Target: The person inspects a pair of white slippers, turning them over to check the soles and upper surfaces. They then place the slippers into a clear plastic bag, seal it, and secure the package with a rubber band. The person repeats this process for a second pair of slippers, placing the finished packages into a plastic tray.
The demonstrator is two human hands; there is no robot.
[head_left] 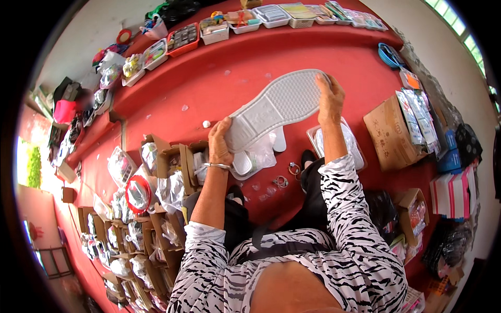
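Left fingers point(224, 124) and right fingers point(321, 82) pinched opposite ends of the pale sole point(274, 108), raised above the red floor point(271, 207). Lifting appeared complete; setting down was not yet done.

Around the shoe sole point(279, 107): trays point(215, 37) at twelve o'clock
Carton point(386, 134) at three, open boxes point(186, 163) at eight.

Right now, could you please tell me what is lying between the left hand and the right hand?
In the head view, a pale grey shoe sole spans the stretch, its narrower end at the left hand, its wider end at the right hand.
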